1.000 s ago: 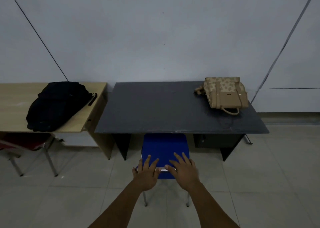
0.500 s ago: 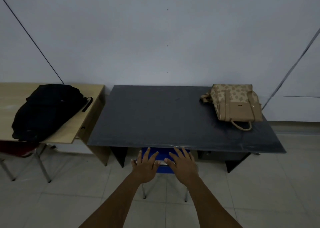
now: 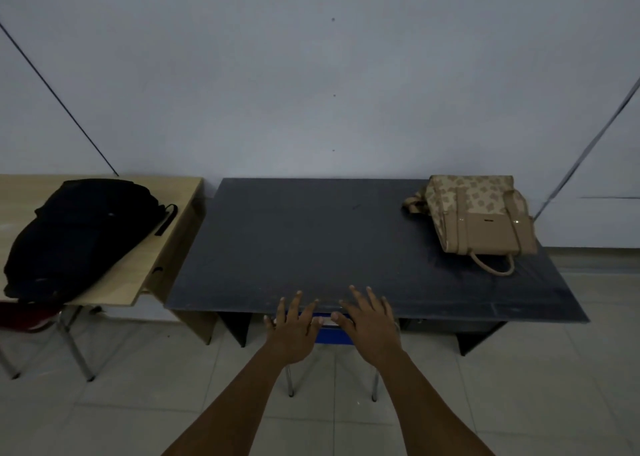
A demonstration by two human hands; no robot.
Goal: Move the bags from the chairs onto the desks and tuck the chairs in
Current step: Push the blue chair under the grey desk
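— Blue chair (image 3: 332, 334): where is it found?
— It is seen pushed almost wholly under the dark table (image 3: 311, 247); only its back edge and two metal legs are shown.
— And the hands?
— The left hand (image 3: 294, 331) and right hand (image 3: 370, 327) are laid flat on the chair's back edge, fingers spread; each grip is open, nothing being clasped.
— The bags?
— A tan patterned handbag (image 3: 481, 216) is laid on the dark table's far right corner. A black backpack (image 3: 79, 234) is laid on the wooden table (image 3: 152, 265) to the left, under which a red chair (image 3: 24, 317) is partly seen.
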